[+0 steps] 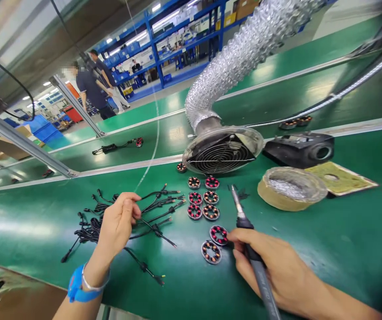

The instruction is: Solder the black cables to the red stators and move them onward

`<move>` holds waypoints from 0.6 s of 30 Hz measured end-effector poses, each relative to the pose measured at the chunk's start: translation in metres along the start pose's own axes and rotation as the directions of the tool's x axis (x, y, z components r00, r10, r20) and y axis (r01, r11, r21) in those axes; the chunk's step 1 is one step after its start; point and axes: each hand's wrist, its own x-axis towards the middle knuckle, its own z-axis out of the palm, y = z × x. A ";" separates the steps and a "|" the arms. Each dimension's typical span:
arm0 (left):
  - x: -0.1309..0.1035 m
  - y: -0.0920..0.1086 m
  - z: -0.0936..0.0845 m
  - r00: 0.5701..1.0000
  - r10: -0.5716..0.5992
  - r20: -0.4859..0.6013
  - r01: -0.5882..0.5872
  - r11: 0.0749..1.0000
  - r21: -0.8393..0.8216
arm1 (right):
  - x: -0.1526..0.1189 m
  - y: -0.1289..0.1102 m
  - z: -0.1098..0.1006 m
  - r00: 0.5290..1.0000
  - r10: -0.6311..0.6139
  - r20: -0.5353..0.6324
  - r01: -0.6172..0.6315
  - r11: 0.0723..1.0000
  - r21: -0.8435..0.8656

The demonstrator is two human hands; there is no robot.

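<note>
My left hand (119, 222), with a blue band at the wrist, is closed in a pinch on a black cable (157, 232). The stripped end of this cable points right, above the green bench. More black cables (91, 229) lie bundled under and beside that hand. My right hand (274, 266) grips a soldering iron (249, 244), its metal tip pointing away from me. One fingertip of the right hand is at the edge of a ring-shaped coil with red windings (219, 235). Touching it is a coil with copper windings (211, 252). Farther back, several such coils (211, 197) stand in two columns.
A round fume hood with a grille (222, 153) hangs behind the coils on a silver duct (231, 66). To the right are a tape roll (292, 189), a yellow sponge pad (340, 178) and a black holder (299, 149). Two people (93, 91) stand beyond the belt.
</note>
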 end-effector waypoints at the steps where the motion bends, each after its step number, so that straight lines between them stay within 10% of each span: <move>1: -0.004 0.013 0.007 0.992 -0.015 0.125 0.020 0.999 -0.045 | -0.001 -0.001 0.000 1.000 0.002 0.022 -0.002 1.000 -0.005; 4: -0.014 0.044 0.031 0.853 0.035 0.521 -0.067 0.997 0.042 | -0.002 -0.006 0.001 0.996 0.020 0.092 -0.017 0.999 -0.034; 7: -0.018 0.057 0.059 0.729 0.048 0.683 -0.202 0.968 0.147 | -0.003 -0.009 0.002 0.994 0.024 0.107 -0.015 0.997 -0.076; 18: -0.018 0.056 0.079 0.700 0.050 0.713 -0.217 0.965 0.145 | 0.003 -0.019 -0.001 0.952 -0.042 0.303 0.016 0.996 0.088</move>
